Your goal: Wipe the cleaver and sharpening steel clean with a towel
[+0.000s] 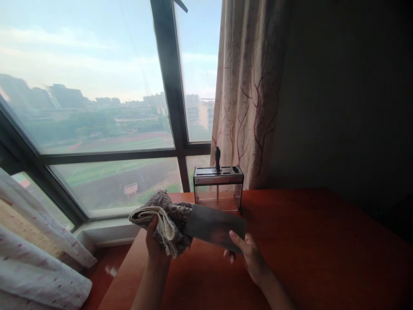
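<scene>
A folded, shaggy grey-and-cream cloth [167,221] is bunched in my left hand [156,245], with the fingers wrapped round it. The cloth lies against the left end of a broad, flat grey cleaver [214,226], covering that end. No handle shows on the cleaver. At its right end, my right hand [250,254] pinches the lower corner, thumb on the near face and fingers behind. Both things are held up above the reddish-brown table [206,284]. Beyond them stands a clear-sided knife block [219,176] with a dark-handled tool [217,158] upright in its top.
A large window [97,107] with dark frames rises behind the table's left side. One patterned curtain [248,94] hangs behind the knife block, and another light curtain [38,262] hangs at the lower left. On the right, the wall [338,94] is in deep shadow.
</scene>
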`<action>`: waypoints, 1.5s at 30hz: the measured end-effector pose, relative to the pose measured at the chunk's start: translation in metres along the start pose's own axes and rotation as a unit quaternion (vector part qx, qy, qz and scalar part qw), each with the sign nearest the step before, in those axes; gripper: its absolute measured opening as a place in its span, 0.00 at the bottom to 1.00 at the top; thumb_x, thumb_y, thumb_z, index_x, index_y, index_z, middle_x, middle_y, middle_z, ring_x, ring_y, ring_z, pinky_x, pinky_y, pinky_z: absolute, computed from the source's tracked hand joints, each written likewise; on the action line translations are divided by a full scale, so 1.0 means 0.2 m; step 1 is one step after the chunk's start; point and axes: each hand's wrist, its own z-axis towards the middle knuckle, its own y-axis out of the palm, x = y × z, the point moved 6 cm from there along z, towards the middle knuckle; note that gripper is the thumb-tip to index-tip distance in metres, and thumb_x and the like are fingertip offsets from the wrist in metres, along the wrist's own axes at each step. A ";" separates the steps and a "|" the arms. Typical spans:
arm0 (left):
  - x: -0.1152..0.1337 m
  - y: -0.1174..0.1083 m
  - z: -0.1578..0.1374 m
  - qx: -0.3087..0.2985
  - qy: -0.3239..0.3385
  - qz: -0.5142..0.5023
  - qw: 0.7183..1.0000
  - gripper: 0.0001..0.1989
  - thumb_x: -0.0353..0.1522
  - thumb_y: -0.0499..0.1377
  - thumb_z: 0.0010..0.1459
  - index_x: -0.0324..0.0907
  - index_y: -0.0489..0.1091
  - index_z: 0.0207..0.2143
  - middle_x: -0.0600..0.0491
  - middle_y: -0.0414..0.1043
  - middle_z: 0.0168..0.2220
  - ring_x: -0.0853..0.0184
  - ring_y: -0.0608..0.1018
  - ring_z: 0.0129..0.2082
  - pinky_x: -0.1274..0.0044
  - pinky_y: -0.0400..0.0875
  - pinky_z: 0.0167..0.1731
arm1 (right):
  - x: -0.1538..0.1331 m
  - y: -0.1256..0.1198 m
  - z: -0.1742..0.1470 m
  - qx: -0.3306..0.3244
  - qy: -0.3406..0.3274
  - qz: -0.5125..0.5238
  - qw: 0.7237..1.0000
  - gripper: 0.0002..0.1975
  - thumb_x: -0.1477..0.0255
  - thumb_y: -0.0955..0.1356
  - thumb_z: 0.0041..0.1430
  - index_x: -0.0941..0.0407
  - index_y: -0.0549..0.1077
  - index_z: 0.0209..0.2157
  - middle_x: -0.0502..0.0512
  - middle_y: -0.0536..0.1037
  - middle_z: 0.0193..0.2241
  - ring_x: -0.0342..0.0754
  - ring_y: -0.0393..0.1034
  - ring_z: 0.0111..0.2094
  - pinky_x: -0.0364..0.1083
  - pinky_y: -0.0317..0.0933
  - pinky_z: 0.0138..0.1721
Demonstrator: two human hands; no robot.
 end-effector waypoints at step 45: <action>-0.22 0.03 -0.01 0.015 -0.074 0.060 0.995 0.05 0.24 0.58 0.53 0.36 0.73 0.33 0.51 0.80 0.27 0.64 0.82 0.25 0.75 0.79 0.30 | 0.11 0.10 -0.03 -0.099 -0.064 -0.209 0.971 0.23 0.54 0.64 0.61 0.60 0.75 0.28 0.53 0.74 0.19 0.44 0.67 0.19 0.41 0.57 0.22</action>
